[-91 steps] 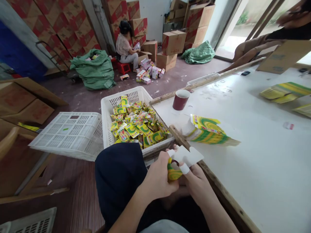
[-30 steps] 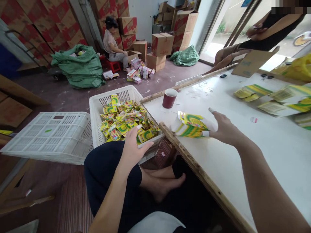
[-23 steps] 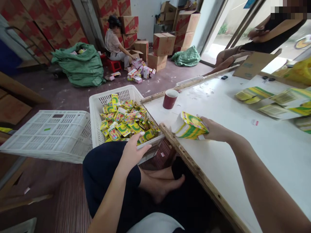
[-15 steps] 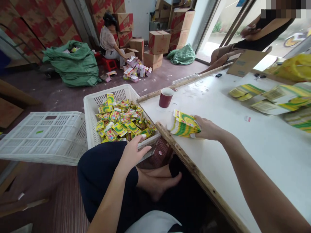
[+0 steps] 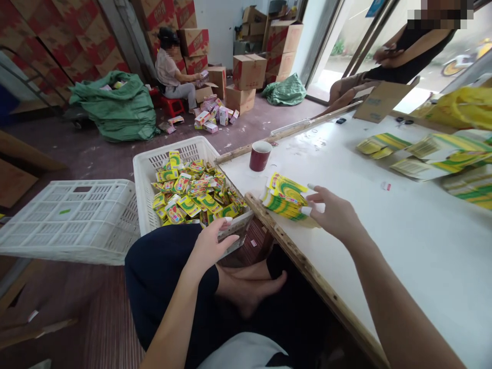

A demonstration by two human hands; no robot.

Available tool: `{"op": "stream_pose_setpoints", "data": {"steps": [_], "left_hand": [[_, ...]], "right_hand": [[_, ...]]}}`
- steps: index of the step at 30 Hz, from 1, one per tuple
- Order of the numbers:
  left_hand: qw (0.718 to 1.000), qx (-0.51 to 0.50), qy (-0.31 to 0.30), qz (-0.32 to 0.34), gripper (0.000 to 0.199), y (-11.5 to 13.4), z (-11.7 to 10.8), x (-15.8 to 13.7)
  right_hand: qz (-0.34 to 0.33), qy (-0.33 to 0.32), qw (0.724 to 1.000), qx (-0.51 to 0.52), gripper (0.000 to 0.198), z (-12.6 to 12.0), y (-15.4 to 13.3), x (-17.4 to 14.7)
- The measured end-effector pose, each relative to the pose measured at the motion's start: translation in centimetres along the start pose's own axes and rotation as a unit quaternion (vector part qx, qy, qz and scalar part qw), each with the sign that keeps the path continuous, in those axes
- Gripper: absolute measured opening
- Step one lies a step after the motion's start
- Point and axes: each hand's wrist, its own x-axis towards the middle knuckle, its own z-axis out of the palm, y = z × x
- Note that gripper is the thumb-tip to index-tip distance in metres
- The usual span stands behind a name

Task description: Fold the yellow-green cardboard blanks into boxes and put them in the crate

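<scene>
A stack of flat yellow-and-green cartons (image 5: 285, 196) lies on the white table (image 5: 369, 246) near its wooden edge. At the stack's right end is my right hand (image 5: 332, 210), its thumb and fingers apart, with white covers on the fingertips. Whether those tips touch the cartons I cannot tell. My left hand (image 5: 211, 243) hovers over my knee, thumb and fingers spread and nothing in it. Just beyond it stands a white plastic crate (image 5: 144, 200) holding many small yellow packets (image 5: 188, 205).
A maroon cup (image 5: 260, 156) stands beyond the stack. More flattened cartons (image 5: 430, 154) lie at the table's right. An upturned crate (image 5: 65, 220) is on the left. One person (image 5: 172, 77) sits among boxes; another (image 5: 407, 56) sits by the doorway.
My right hand has loosened its grasp and drawn back slightly from the carton stack, whose top cartons now fan out. The left hand has barely moved. The seated person has raised a small box.
</scene>
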Motion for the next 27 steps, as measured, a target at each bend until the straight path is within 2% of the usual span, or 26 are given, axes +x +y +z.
{"op": "stream_pose_setpoints", "data": {"steps": [3, 6, 12, 15, 17, 19, 21, 25, 27], "left_hand": [[0.999, -0.026, -0.017, 0.02, 0.038, 0.1, 0.7, -0.2], [0.998, -0.042, -0.037, 0.026, 0.04, 0.3, 1.0, -0.5], [0.992, -0.105, -0.065, -0.011, 0.037, 0.7, 1.9, -1.3], [0.966, -0.25, -0.064, -0.027, 0.063, 1.3, 3.5, -1.3], [0.924, -0.381, -0.032, -0.03, 0.079, 2.2, 4.6, -1.2], [0.878, -0.476, 0.023, -0.044, 0.076, 3.4, 5.3, -0.9], [0.85, -0.516, 0.077, -0.067, 0.067, 4.5, 5.5, -0.7], [0.847, -0.487, 0.206, -0.056, 0.054, 5.2, 5.0, -0.8], [0.859, -0.442, 0.254, -0.043, 0.055, 4.6, 5.0, -1.2]], "right_hand": [[0.011, 0.015, 1.0, 0.023, 0.038, 0.7, -0.9, -0.6], [0.021, 0.016, 0.999, 0.03, 0.04, 1.1, -1.3, -0.4], [0.058, 0.018, 0.996, 0.058, 0.044, -0.6, -2.3, -0.4], [0.041, 0.017, 0.994, 0.104, 0.044, -1.1, -4.8, -2.1], [0.004, -0.023, 0.986, 0.167, 0.036, -0.4, -7.2, -3.8], [-0.029, -0.088, 0.963, 0.252, 0.026, 1.0, -9.7, -5.8], [-0.013, -0.104, 0.927, 0.36, 0.026, 2.7, -11.9, -7.5], [0.054, -0.117, 0.854, 0.504, 0.033, 5.1, -14.6, -9.8], [0.067, -0.148, 0.823, 0.544, 0.034, 5.7, -15.0, -10.2]]}}
